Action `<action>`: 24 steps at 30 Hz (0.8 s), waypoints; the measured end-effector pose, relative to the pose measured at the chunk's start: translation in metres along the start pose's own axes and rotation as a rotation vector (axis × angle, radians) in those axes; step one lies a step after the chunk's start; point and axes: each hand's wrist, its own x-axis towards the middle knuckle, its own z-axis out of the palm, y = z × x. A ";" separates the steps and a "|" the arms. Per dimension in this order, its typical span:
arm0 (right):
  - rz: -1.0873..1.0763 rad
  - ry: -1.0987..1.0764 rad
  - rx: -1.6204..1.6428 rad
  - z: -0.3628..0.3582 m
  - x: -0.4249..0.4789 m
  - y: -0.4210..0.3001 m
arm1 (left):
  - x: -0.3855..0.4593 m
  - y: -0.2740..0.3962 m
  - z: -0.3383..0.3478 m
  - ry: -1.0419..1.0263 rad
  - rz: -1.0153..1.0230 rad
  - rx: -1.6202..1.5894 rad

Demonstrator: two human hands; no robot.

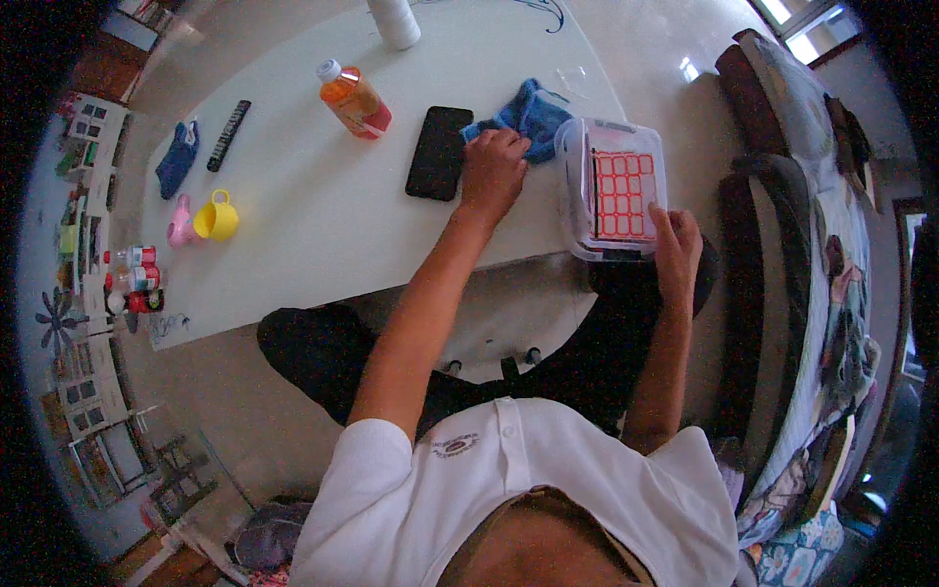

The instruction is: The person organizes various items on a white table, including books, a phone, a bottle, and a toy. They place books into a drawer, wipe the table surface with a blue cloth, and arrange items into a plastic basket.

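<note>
My left hand point(496, 170) has its fingers bent over the near left edge of a crumpled blue cloth point(541, 125). Just left of that hand a black smartphone point(439, 154) lies flat on the white table. At the table's right edge my right hand point(676, 231) grips the right side of a clear plastic box point(576, 194), with the thumb on top. A sheet of red-bordered labels point(626, 194) shows at the box's top. The box has dark latches. Whether the cloth is pinched in the left fingers is hard to see.
An orange drink bottle point(355, 101) and a white thread cone point(395, 23) stand farther back on the table point(293, 242). Towards the left are a dark patterned stick point(229, 136), a dark blue cloth item point(177, 160), a pink plastic item point(181, 224) and a yellow cup point(217, 219).
</note>
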 end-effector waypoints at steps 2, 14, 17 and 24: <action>-0.033 0.020 0.003 0.000 0.001 0.002 | -0.016 0.006 -0.004 0.015 0.024 -0.043; -0.082 -0.050 0.055 0.000 0.009 0.001 | -0.122 0.047 -0.046 -0.092 -0.070 -0.090; -0.150 -0.047 0.034 -0.002 0.013 -0.004 | -0.132 0.051 -0.045 -0.043 -0.067 -0.087; -0.566 0.365 -0.067 -0.027 -0.057 -0.075 | -0.147 0.054 -0.052 0.089 -0.062 -0.151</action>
